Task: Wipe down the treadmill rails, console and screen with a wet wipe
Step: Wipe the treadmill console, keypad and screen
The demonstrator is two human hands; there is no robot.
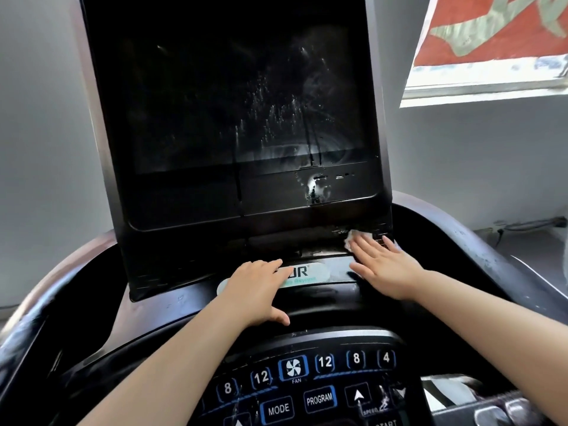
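The right hand point(388, 265), fingers flat, is pressing the wipe point(353, 236) along the console point(322, 305) ledge under the screen's point(239, 103) right corner; the left hand point(256, 290) is resting flat, apparently empty. The streaked screen probably needs wiping next.

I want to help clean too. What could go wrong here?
The small white wet wipe lies under the flat fingers of the right hand, not gripped, so it might slip into the vent slots. Drips on the black glass screen could run down towards the ports. The left hand might leave fingerprints on the glossy black console.
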